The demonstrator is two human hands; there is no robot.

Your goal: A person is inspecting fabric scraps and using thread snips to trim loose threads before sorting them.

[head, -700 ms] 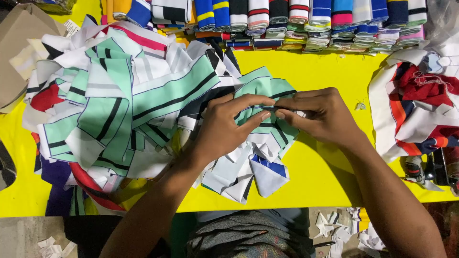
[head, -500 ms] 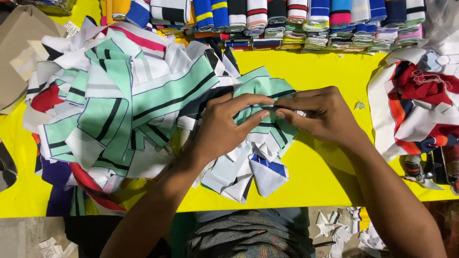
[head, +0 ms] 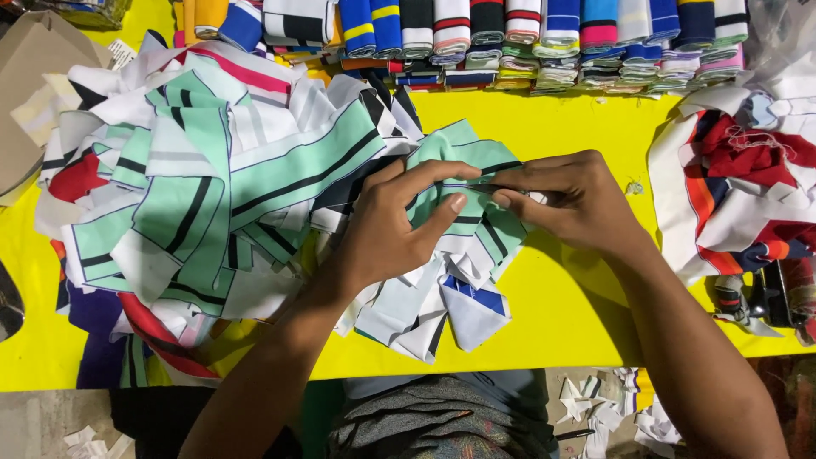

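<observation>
- The left hand [head: 387, 234] lay on the cloth heap, thumb and forefinger pinched on the near edge of a mint strip [head: 463, 183] with thin black lines.
- The right hand [head: 578, 204] met the left over the same mint strip; its fingers [head: 518, 204] were clenched on the strip, thumb tip almost touching the left thumb.
- The mint strip sat at the right end of the cloth heap, lifted slightly between both hands, with its lower part folded under the fingers.
- The cloth heap [head: 204, 195] of mint, white, black and red striped pieces spread left of the mint strip across the tabletop [head: 578, 314], which was yellow.
- White pieces with a blue patch [head: 467, 306] lay just below the mint strip, touching the left wrist.
- Rolled collars [head: 510, 38] in many colours stood in a row at the far edge of the tabletop, beyond the mint strip.
- A red, white and navy pile [head: 739, 187] lay well right of the mint strip, beside the right forearm.
- A small tool [head: 765, 297] lay at the near foot of that pile; its kind could not be told.
- Paper scraps [head: 595, 408] littered the floor below the tabletop edge.
</observation>
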